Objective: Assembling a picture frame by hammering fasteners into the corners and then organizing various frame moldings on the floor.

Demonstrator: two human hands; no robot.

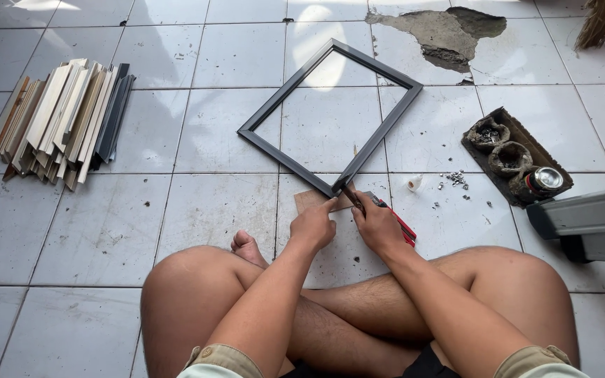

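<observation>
A black rectangular picture frame [385,127] lies flat on the tiled floor, turned like a diamond, its near corner resting on a small piece of brown board [314,199]. My left hand [312,225] presses a finger against that near corner. My right hand [378,225] grips a tool with red handles [404,231], its tip at the same corner of the frame. I sit cross-legged with both knees below the hands.
A pile of wooden and dark moulding strips [64,119] lies at the left. At the right stand a dark tray [509,154] with small pots and a can, loose small metal fasteners [454,180], and a grey metal machine [589,220]. Broken tile [442,31] shows at the back.
</observation>
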